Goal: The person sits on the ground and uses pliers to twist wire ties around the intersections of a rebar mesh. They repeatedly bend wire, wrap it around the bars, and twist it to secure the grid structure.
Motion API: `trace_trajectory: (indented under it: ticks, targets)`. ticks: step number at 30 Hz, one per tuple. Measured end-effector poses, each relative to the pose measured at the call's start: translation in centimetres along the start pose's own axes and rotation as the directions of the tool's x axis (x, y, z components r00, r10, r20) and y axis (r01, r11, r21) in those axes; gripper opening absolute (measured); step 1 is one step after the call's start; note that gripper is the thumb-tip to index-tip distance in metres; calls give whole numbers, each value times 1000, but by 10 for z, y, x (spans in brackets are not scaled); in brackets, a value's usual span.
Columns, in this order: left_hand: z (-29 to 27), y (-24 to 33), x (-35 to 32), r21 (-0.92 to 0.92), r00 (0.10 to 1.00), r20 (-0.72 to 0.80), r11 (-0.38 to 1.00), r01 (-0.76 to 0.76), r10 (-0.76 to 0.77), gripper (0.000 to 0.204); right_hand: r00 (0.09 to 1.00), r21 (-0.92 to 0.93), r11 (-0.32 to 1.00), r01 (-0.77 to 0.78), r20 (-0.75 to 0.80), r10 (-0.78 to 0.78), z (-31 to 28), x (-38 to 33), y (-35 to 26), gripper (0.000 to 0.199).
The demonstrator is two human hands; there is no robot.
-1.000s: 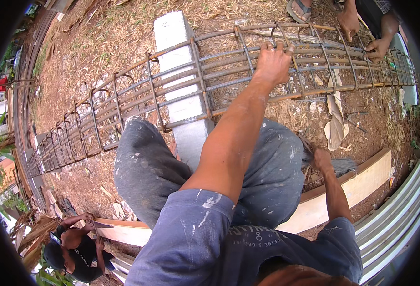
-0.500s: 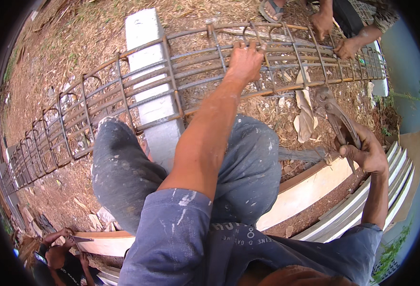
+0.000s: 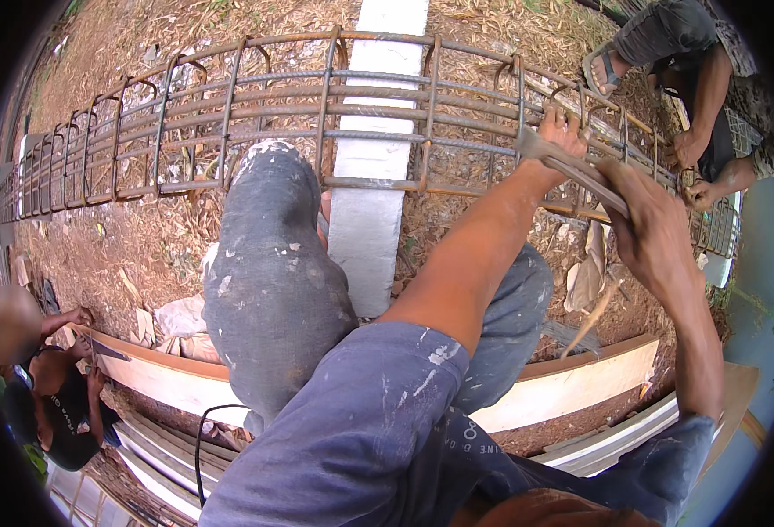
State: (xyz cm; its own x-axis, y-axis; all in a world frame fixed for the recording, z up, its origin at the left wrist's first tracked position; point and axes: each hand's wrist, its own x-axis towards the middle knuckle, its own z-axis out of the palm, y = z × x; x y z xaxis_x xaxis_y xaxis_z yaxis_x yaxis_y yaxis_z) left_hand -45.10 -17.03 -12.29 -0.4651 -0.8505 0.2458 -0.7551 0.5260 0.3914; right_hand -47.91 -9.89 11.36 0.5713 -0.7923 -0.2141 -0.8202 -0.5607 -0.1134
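Observation:
A long rusty rebar cage (image 3: 378, 91) with stirrups spans the view from left to right, crossing above a white block (image 3: 365, 237). My left hand (image 3: 564, 136) reaches over it at right of centre, fingers curled round one of its bars. In my right hand (image 3: 655, 224) I hold metal pincers (image 3: 580, 176) by the handles. The jaws sit close to my left hand and overlap it in view; whether they touch the cage or any wire cannot be seen. My bent knee (image 3: 273, 255) is in front of the cage.
At the far right a co-worker's hands (image 3: 696, 171) are on the cage's end. Lower left, another person holds a hand saw (image 3: 110, 349) at a long wooden board (image 3: 176, 382). Another board (image 3: 571, 386) and stacked white-edged planks (image 3: 615, 439) lie near me. Dry leaves litter the ground.
My right hand has raised the pincers from the lower right up to beside my left hand. The view has turned, shifting the scene; my left hand keeps its place on the cage.

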Motion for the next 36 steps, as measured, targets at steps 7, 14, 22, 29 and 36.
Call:
trace_trajectory:
  ticks: [7, 14, 22, 29, 36]
  targets:
    - [18, 18, -6, -483, 980, -133, 873, 66, -147, 52, 859, -51, 927, 370, 399, -321, 33, 86, -5, 24]
    - [14, 8, -3, -732, 974, -82, 676, 86, -213, 51, 878, -286, 921, 266, 466, -109, 51, 131, 5, 35]
    - [13, 7, -9, -837, 971, -41, 539, 95, -235, 50, 868, -144, 943, 299, 453, -206, 55, 129, 8, 32]
    - [15, 8, -8, -873, 970, -20, 477, 100, -241, 49, 822, -104, 865, 490, 384, -420, 44, 120, 7, 23]
    - [15, 16, 4, -896, 979, -20, 438, 72, -203, 48, 820, -377, 855, 357, 565, -93, 41, 141, 10, 22]
